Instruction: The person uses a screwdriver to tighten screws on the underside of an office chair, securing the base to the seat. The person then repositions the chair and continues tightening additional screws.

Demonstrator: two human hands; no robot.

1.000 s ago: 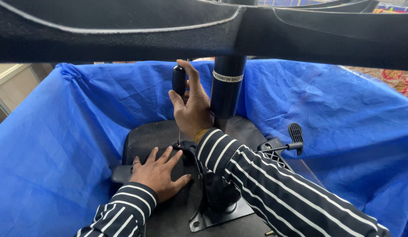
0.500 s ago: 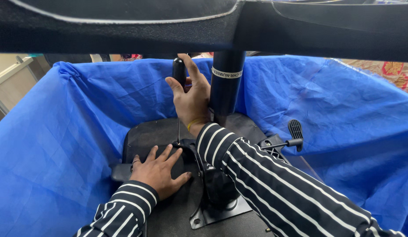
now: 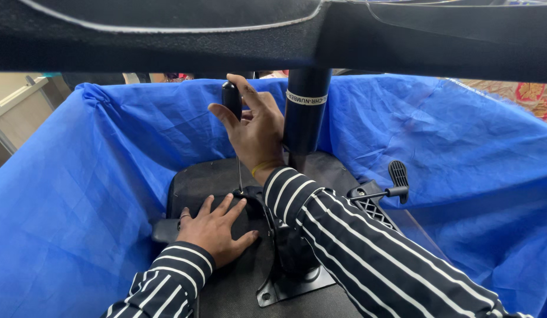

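Here, the person leans over an upturned office chair set inside a blue-lined box.

Right hand: the right hand [image 3: 254, 129] is raised, its fingers curled around a black screwdriver handle [image 3: 231, 99], thumb on the left side of the handle and fingertips on the right.

Screwdriver: the handle stands upright, and a thin metal shaft [image 3: 238, 172] runs straight down from it to the chair's underside, meeting it just by the left hand's fingertips.

Left hand: the left hand [image 3: 215, 228] lies flat, palm down, fingers spread open, pressing on the black seat underside [image 3: 194, 185]; it grips nothing.

Seat underside: it lies flat, facing up, near the middle of the box.

Gas cylinder: a black cylinder [image 3: 306, 112] with a white band rises upright from the mechanism, just to the right of the right hand, nearly touching the back of it.

Mechanism plate: a black metal plate [image 3: 288, 282] sits on the seat underside, below the right forearm.

Lever: a black lever with a ribbed paddle [image 3: 397, 175] sticks out to the right of the mechanism.

Chair base: a dark chair base [image 3: 167, 44] spans the top of the view, above both hands.

Lining: crumpled blue sheeting [image 3: 85, 194] surrounds the seat on all visible sides.

Sleeves: both arms wear black sleeves with white stripes [image 3: 367, 259].
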